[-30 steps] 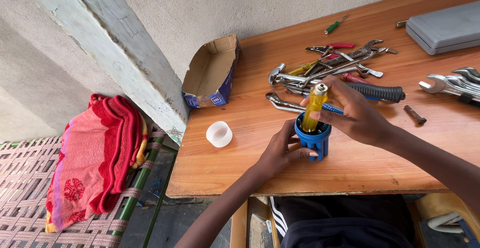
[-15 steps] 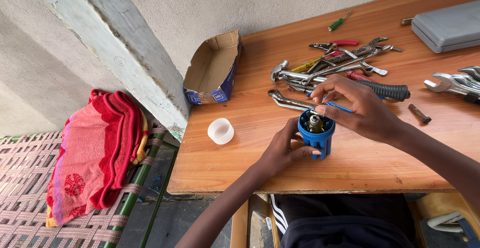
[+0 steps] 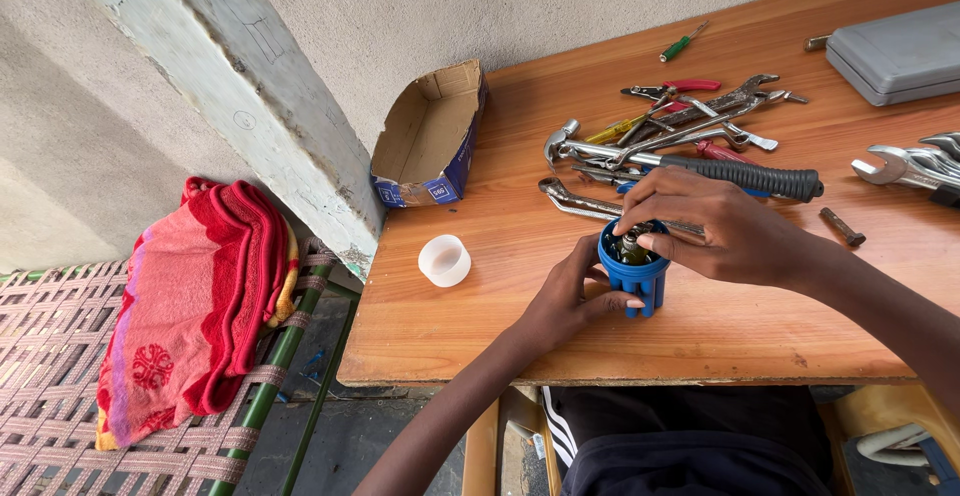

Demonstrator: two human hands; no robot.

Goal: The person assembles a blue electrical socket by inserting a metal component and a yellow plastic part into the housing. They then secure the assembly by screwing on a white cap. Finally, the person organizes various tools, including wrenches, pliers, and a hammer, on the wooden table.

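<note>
— What's on the wooden table (image 3: 480,326) by the plaster wall?

— A blue ribbed cup (image 3: 633,278) near the front edge; the left hand (image 3: 568,301) wraps its side, the right hand (image 3: 725,231) pinches a dark piece at its mouth.

— And around it?

— A white cap (image 3: 444,260) to the left, a cardboard box (image 3: 430,136) behind, piled wrenches (image 3: 680,131) and a black-handled hammer (image 3: 740,174) just beyond the knuckles.

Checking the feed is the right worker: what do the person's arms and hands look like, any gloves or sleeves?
Both arms are bare to the frame edge: no sleeves, gloves, watch or rings visible on the left hand or right hand. Dark clothing with white side stripes shows at the lap.
</note>
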